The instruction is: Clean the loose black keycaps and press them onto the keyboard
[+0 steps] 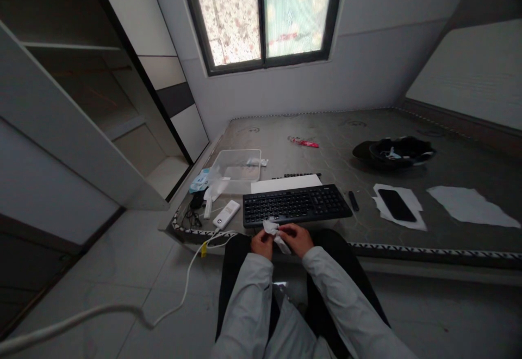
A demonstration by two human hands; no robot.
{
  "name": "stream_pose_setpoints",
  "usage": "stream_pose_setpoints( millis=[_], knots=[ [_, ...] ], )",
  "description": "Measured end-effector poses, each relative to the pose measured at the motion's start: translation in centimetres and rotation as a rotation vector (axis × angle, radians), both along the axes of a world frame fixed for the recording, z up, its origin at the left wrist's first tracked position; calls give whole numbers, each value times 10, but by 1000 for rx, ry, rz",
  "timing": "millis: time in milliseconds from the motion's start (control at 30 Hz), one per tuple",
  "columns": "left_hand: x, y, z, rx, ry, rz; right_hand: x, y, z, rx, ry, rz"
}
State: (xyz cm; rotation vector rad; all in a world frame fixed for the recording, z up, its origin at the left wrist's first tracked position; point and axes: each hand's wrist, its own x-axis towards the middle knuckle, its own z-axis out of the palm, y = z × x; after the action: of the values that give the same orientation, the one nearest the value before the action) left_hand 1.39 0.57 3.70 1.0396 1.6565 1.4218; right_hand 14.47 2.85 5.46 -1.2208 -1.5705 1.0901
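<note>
Between my hands, just in front of the keyboard's near edge, is a crumpled white tissue (282, 242). My left hand (262, 243) pinches it from the left, and my right hand (298, 239) has its fingers closed on it from the right. Whether anything is wrapped inside the tissue cannot be seen. The black keyboard (293, 205) lies on the mattress right beyond my hands. Behind it rests a white sheet (285, 183), with a strip of black keys (302, 175) showing past its far edge.
Left of the keyboard are a white power strip (227, 215) with its cable, a clear plastic box (235, 166) and a blue packet (199, 180). To the right lie a small black stick (353, 201), a phone (396, 205) on tissue, another tissue (468, 205) and a black cap (393, 152). A red item (305, 142) lies farther back.
</note>
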Motion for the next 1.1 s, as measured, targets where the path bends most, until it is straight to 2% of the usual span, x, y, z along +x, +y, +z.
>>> stream_pose_setpoints(
  millis=[333, 567, 767, 900, 1100],
  knots=[
    [-2, -1, 3, -12, 55, -26, -1, -2, 4, -14, 29, 42],
    [2, -3, 14, 50, 25, -49, -2, -2, 6, -11, 73, 63],
    [6, -3, 22, 20, -51, -21, 3, -3, 9, -10, 71, 101],
    [10, 0, 18, 24, -146, -27, 9, -2, 10, -14, 134, 102],
    [10, 12, 1, 22, -312, -14, 19, 10, 7, -145, 359, 41]
  ],
)
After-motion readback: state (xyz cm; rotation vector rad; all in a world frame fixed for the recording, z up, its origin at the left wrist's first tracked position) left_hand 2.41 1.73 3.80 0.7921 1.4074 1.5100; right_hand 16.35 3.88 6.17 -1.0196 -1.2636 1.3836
